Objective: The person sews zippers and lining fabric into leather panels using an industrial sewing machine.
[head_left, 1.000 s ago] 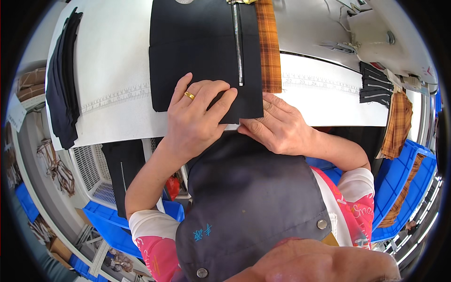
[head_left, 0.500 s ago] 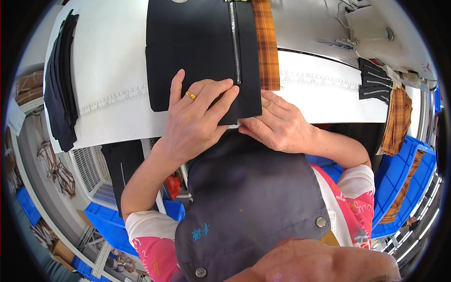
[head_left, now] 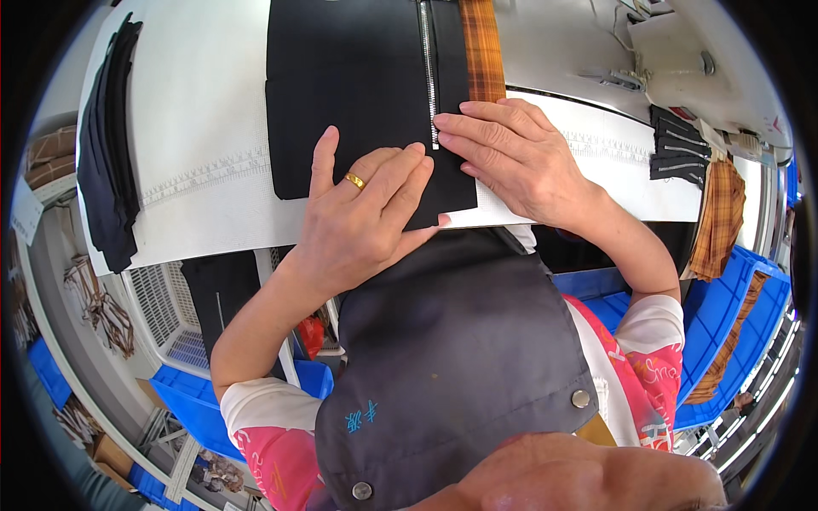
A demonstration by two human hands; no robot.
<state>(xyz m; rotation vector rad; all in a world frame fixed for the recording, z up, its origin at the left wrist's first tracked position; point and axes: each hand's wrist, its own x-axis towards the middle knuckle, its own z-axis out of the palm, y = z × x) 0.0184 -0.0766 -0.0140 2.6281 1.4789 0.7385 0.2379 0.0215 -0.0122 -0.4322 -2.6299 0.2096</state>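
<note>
A black fabric panel (head_left: 349,102) lies flat on the white table, with a silver metal zipper (head_left: 429,68) running lengthwise near its right side. Orange plaid fabric (head_left: 483,51) shows along the panel's right edge. My left hand (head_left: 362,204), with a gold ring, rests on the panel's near part, fingers stretched and thumb by the near edge. Flat across the panel's right side lies my right hand (head_left: 520,157), its fingertips touching the cloth at the zipper's near end. Both hands are open. The panel's far end runs out of view.
The white table (head_left: 204,221) carries a printed ruler scale. A stack of dark cloth pieces (head_left: 111,145) lies at its left; black zippered pieces (head_left: 680,145) and plaid pieces (head_left: 722,217) lie at the right. Blue bins (head_left: 724,341) and a white basket (head_left: 166,307) stand below.
My right hand has left the panel's near edge and moved away from me onto the zipper's near end, its fingers now flat. The left hand has stayed nearly in place.
</note>
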